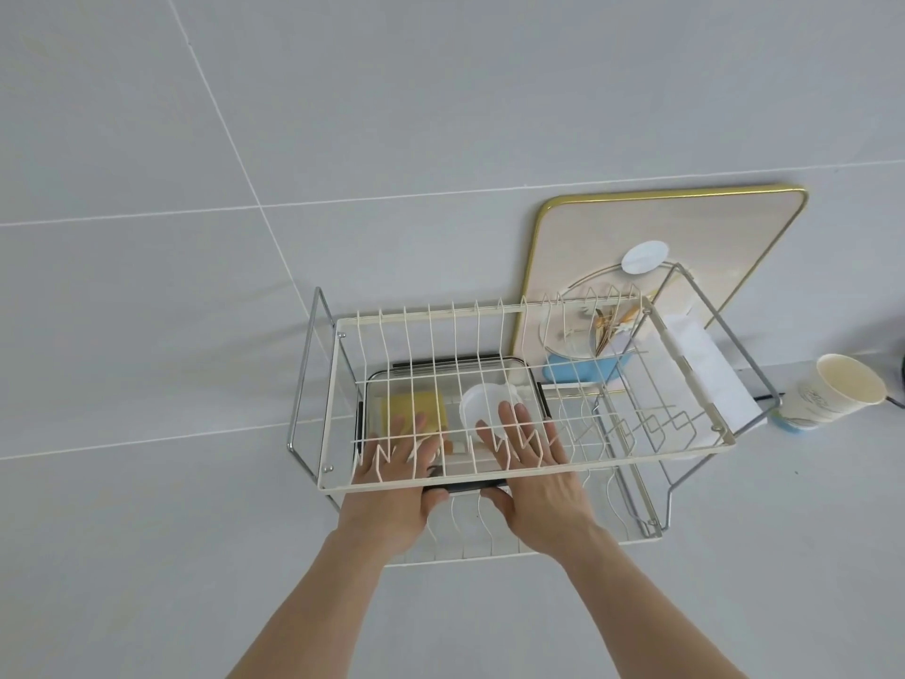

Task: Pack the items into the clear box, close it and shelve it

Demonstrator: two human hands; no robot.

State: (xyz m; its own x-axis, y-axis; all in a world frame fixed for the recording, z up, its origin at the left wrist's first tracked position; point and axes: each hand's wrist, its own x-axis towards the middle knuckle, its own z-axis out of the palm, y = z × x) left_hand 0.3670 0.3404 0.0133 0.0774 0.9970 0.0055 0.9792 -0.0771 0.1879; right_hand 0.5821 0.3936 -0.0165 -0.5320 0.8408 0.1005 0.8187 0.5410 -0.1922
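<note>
The clear box, lidded and with black clips, sits on the lower tier of a white wire dish rack, under its top shelf. Inside I see a yellow sponge on the left and a white cup-like item on the right. My left hand lies flat on the lid's near left part, thumb at the front black clip. My right hand lies flat on the near right part, fingers spread over the lid. Both hands reach in beneath the upper wire shelf.
A gold-rimmed tray leans on the tiled wall behind the rack. A plate, a blue item and a white cloth fill the rack's right side. A paper cup lies tilted on a blue disc at the right.
</note>
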